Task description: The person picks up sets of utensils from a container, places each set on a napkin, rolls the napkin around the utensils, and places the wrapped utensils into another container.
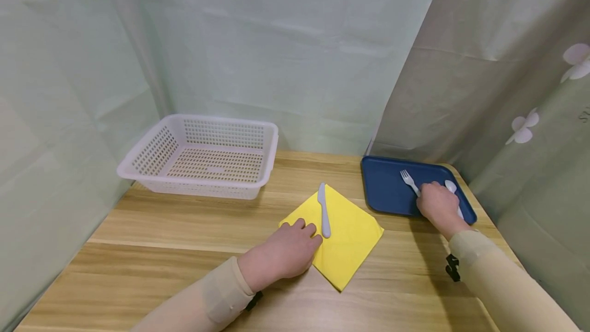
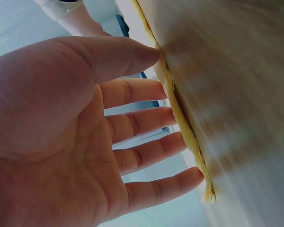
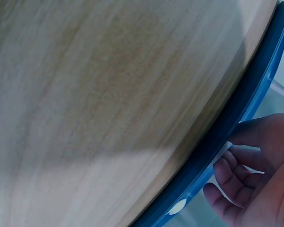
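Note:
My left hand [image 1: 288,250] rests on the left corner of a folded yellow napkin [image 1: 352,234], its fingertips touching the cloth. In the left wrist view its fingers [image 2: 142,123] are spread and nearly straight along the napkin's edge [image 2: 191,142]. A pale plastic knife [image 1: 324,211] lies on the napkin just beyond those fingers. Over the blue tray [image 1: 384,188], my right hand [image 1: 440,206] pinches the handle end of a white fork [image 1: 408,179] between thumb and fingers. A white spoon [image 1: 450,186] lies to the right of that hand, its handle partly covered.
A white perforated basket [image 1: 198,188] stands at the back left of the wooden table [image 1: 184,229]. Pale curtains [image 1: 276,55] hang behind and on both sides. The tray sits by the table's back right corner, close to the curtain.

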`<action>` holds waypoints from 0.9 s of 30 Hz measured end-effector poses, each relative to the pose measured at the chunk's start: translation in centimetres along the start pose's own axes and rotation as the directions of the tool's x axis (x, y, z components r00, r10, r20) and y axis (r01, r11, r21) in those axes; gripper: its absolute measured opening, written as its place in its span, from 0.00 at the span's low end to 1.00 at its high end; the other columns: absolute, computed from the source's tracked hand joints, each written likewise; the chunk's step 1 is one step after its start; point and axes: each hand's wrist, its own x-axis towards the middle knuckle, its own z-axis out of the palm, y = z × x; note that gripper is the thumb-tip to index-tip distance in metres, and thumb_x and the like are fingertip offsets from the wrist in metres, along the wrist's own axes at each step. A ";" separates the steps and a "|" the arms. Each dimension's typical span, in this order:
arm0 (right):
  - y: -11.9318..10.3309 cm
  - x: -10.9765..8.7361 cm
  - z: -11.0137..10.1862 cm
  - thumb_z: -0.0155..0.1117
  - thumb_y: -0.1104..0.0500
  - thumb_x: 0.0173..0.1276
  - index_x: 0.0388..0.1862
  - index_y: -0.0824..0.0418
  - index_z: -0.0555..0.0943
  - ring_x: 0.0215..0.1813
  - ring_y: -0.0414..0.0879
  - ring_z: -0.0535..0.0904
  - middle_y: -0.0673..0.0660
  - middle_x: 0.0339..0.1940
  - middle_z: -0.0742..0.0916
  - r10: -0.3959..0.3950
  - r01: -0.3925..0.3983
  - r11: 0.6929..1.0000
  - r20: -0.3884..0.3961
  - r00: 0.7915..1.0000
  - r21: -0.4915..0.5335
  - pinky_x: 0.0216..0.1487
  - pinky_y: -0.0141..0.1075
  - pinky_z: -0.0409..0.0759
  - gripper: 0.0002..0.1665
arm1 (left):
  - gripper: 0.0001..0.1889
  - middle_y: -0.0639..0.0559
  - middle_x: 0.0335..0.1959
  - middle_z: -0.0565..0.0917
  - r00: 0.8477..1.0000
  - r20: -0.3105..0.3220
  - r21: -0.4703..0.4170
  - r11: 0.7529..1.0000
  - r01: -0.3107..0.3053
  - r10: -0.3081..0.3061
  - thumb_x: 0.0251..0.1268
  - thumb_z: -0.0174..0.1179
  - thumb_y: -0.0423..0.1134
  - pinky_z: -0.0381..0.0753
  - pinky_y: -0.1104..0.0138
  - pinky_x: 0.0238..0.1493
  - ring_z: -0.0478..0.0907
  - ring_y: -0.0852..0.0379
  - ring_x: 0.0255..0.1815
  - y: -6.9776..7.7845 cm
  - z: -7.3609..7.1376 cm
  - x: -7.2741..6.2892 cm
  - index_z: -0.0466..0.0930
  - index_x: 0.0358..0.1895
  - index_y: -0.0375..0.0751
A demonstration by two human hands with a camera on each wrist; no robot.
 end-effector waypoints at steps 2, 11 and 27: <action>0.0 -0.1 0.0 0.56 0.67 0.72 0.34 0.70 0.83 0.42 0.69 0.82 0.68 0.35 0.81 -0.002 0.002 1.000 -0.003 1.000 0.001 0.41 0.67 0.81 0.10 | 0.09 0.52 0.45 0.81 1.000 -0.003 -0.002 1.000 -0.002 0.002 0.79 0.64 0.44 0.80 0.56 0.38 0.76 0.50 0.45 0.0 0.0 0.0 0.86 0.54 0.47; 0.0 -0.1 0.2 0.60 0.66 0.72 0.42 0.71 0.84 0.42 0.66 0.80 0.66 0.35 0.81 -0.022 0.022 1.000 -0.022 1.000 0.022 0.38 0.64 0.79 0.08 | 0.10 0.52 0.46 0.81 1.000 0.008 -0.006 1.000 0.000 0.000 0.79 0.63 0.44 0.80 0.56 0.38 0.76 0.50 0.46 0.0 0.1 0.0 0.86 0.55 0.47; -0.1 -0.4 0.1 0.58 0.66 0.75 0.44 0.67 0.87 0.38 0.61 0.81 0.63 0.32 0.83 -0.014 0.015 0.999 -0.036 0.999 0.038 0.35 0.60 0.78 0.10 | 0.08 0.52 0.44 0.80 1.000 -0.013 0.011 1.000 -0.007 0.007 0.77 0.64 0.43 0.80 0.56 0.36 0.75 0.50 0.44 0.0 -0.1 -0.1 0.86 0.52 0.47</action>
